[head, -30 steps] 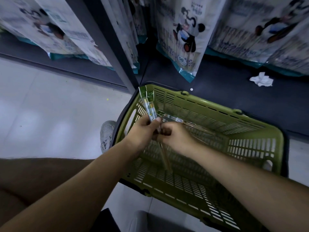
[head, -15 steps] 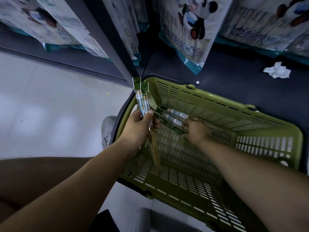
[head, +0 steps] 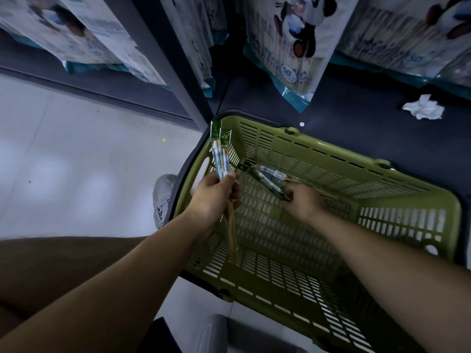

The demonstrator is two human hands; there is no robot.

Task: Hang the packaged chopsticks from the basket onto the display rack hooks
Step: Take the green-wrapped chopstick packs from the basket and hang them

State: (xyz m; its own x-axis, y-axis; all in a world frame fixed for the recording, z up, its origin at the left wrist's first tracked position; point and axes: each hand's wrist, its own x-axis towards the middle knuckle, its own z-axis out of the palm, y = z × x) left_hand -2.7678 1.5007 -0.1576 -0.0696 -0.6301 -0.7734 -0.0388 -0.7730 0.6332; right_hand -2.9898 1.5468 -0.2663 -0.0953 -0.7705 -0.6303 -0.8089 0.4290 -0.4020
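A green slatted basket stands on the floor in front of me. My left hand grips packaged chopsticks upright over the basket's left end, green header cards on top and wooden tips hanging below my fist. Inside the basket, my right hand is closed on another pack of chopsticks that lies slanted on the bottom near the far wall. More packs lie beside it, partly hidden by that hand.
Panda-printed bags hang from the display rack above a dark base shelf. A crumpled white tissue lies on that shelf. A grey upright post stands left of the basket. My shoe rests on the pale floor.
My right hand left the packs held in my left hand and reached right, down into the basket, closing on a pack lying there. My left hand lifted slightly.
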